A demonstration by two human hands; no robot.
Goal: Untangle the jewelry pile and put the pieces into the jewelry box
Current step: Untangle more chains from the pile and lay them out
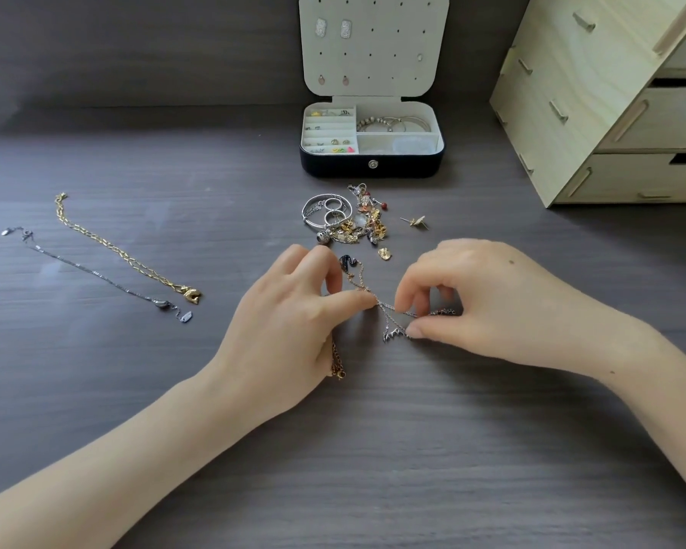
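Hands (294,311) pinching tangled chains (389,311) between them

Table (373,449) w/ jewelry box (371,164), pile (347,217), gold chain (127,255), silver chain (96,273), drawers (571,112)

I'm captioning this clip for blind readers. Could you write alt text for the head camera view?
A person's left hand and right hand pinch a knot of tangled chains at a dark table. Beyond them lie a jewelry pile and an open jewelry box; a gold necklace and a silver necklace lie straightened at the left.
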